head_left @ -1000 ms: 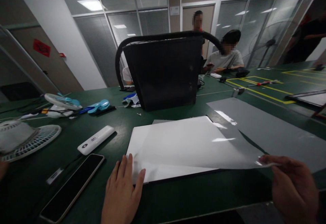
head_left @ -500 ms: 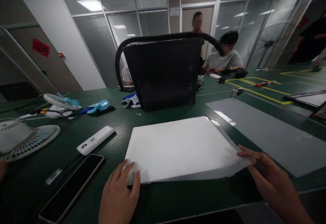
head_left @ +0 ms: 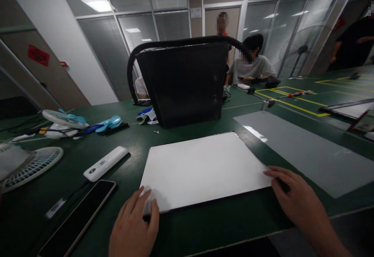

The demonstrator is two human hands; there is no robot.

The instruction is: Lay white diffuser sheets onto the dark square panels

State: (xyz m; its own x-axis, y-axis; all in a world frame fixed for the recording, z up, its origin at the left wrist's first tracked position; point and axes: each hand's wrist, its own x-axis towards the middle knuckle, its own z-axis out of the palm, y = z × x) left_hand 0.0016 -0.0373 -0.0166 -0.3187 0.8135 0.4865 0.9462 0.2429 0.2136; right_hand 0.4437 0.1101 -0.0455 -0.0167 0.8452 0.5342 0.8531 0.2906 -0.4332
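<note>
A white sheet (head_left: 201, 167) lies flat on a dark panel on the green table (head_left: 204, 225). My left hand (head_left: 134, 225) rests on its near left corner, fingers spread and pressing down. At the near right corner my right hand (head_left: 295, 200) lies with its fingertips on the sheet's edge, fingers stretched out. Neither hand grips anything.
A black box-shaped case (head_left: 187, 83) with a curved handle stands behind the sheet. A grey sheet (head_left: 304, 151) lies to the right. A phone (head_left: 78, 218), a white power bank (head_left: 105, 163) and small fans (head_left: 26, 163) lie at left. People sit and stand beyond the table.
My right hand had the sheet's right corner lifted a second ago; it has brought it down, and the sheet now lies flat. My left hand stayed on the left corner.
</note>
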